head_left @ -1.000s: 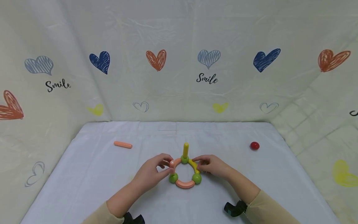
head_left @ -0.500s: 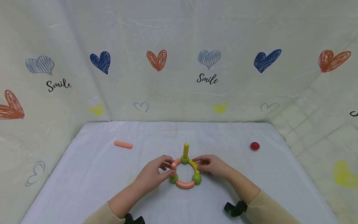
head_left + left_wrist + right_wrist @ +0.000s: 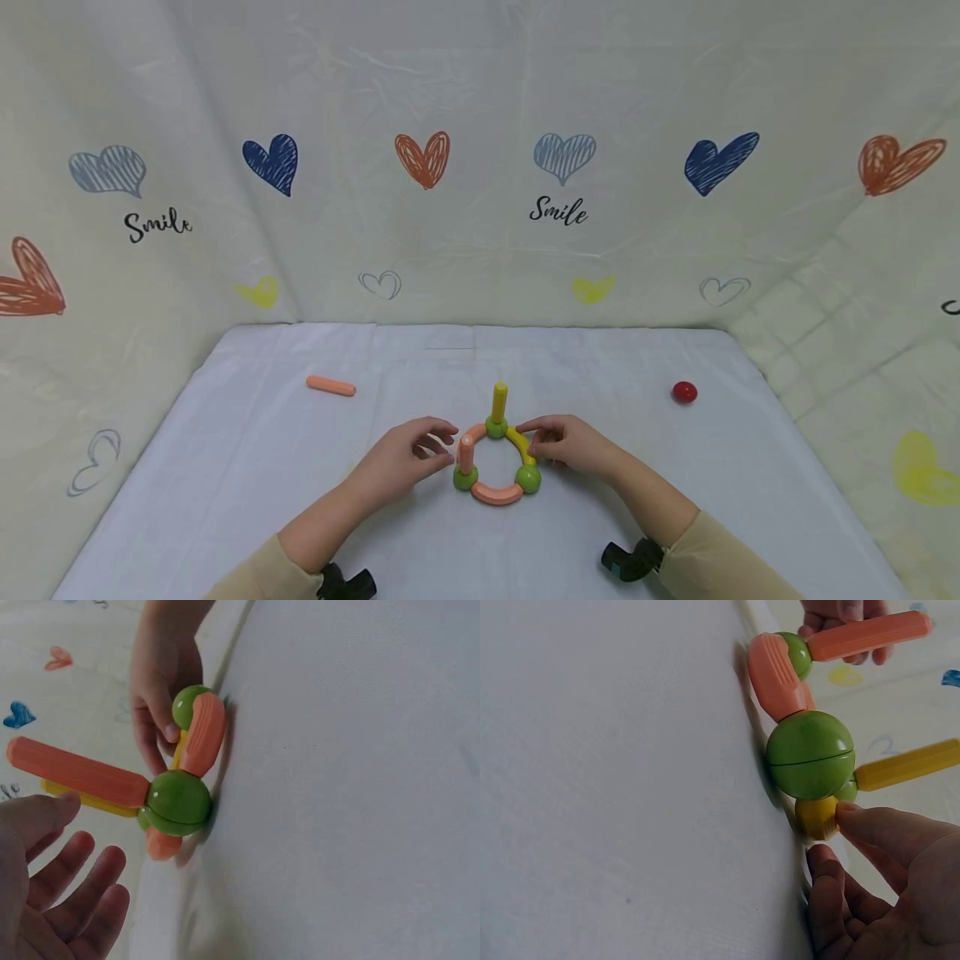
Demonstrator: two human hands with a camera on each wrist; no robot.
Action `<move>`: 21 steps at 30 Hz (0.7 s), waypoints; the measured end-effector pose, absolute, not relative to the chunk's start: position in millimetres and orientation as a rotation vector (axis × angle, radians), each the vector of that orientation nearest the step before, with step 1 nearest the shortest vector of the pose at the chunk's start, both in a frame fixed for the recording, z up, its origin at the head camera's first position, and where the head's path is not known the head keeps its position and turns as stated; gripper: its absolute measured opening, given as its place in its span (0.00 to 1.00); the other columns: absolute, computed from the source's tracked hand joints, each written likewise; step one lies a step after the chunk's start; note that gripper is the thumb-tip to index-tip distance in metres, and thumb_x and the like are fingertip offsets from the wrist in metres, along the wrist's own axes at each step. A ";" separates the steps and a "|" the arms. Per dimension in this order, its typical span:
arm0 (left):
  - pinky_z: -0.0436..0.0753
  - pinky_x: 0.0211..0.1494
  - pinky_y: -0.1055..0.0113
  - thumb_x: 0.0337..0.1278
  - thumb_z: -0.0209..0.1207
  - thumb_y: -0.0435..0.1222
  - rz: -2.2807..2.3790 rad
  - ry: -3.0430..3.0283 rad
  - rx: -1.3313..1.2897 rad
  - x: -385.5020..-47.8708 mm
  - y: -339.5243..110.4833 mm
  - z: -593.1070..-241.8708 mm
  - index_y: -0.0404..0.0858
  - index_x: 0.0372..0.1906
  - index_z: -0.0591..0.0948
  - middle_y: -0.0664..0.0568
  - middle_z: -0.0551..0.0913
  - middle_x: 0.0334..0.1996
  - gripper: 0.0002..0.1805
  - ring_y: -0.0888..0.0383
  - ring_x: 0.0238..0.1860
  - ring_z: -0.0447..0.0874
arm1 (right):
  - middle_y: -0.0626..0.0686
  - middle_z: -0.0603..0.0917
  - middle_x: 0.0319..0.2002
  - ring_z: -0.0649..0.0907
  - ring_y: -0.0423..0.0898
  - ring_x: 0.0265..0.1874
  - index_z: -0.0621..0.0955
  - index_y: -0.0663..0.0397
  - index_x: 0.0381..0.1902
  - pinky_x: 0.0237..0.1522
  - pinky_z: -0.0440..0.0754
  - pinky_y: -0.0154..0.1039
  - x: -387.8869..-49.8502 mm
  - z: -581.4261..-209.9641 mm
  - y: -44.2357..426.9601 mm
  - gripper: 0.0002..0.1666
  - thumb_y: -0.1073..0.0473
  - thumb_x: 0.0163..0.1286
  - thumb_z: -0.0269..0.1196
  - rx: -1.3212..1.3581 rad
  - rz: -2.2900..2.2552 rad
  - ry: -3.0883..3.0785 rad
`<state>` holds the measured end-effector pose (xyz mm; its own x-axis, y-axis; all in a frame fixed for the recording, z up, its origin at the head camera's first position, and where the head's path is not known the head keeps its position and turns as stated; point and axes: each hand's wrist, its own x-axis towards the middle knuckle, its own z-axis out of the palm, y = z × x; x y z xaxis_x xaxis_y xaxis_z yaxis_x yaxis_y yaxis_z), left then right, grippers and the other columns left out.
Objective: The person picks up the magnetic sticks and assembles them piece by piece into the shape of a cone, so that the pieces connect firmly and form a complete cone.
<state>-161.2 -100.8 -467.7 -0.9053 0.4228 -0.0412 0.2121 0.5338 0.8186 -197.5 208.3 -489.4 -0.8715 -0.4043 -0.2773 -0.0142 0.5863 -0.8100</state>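
Observation:
A ring of curved toy pieces and green balls lies on the white-covered table. From its front-left ball an orange rod stands upright; a yellow rod rises from the back ball. My left hand is beside the orange rod, fingers spread and apart from it; the left wrist view shows nothing in its grasp. My right hand holds the yellow curved piece between thumb and fingers, just behind the front-right ball. An orange curved piece forms the ring's front.
Farther back on the left lies a loose orange rod. A small red ball-like piece sits at the back right. Behind the table hangs a pale sheet printed with hearts.
The orange rod, tilted in my left hand's grasp at first, now stands upright on the front-left ball. My left hand has let go and drawn back leftward. The right hand stays in place.

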 end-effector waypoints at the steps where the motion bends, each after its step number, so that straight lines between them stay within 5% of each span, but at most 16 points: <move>1: 0.81 0.46 0.64 0.61 0.67 0.43 1.306 2.523 0.508 -161.6 -102.3 -469.4 0.48 0.56 0.81 0.62 0.83 0.44 0.18 0.63 0.44 0.83 | 0.49 0.81 0.34 0.77 0.45 0.27 0.83 0.50 0.57 0.30 0.76 0.39 -197.6 -489.1 208.3 0.20 0.56 0.67 0.67 -0.338 -1.213 2.380; 8: 0.79 0.35 0.66 0.59 0.68 0.42 1.176 2.507 0.390 -158.4 -104.3 -479.0 0.47 0.50 0.83 0.62 0.82 0.36 0.14 0.61 0.34 0.80 | 0.49 0.81 0.34 0.77 0.46 0.26 0.83 0.50 0.57 0.29 0.76 0.39 -197.0 -487.6 209.8 0.20 0.57 0.67 0.67 -0.343 -1.217 2.379; 21: 0.73 0.33 0.67 0.55 0.69 0.45 1.042 2.592 0.429 -148.9 -93.9 -489.3 0.51 0.39 0.84 0.65 0.79 0.26 0.09 0.64 0.27 0.75 | 0.49 0.80 0.33 0.76 0.46 0.27 0.83 0.51 0.57 0.29 0.76 0.39 -195.8 -487.5 208.3 0.20 0.57 0.67 0.67 -0.344 -1.217 2.388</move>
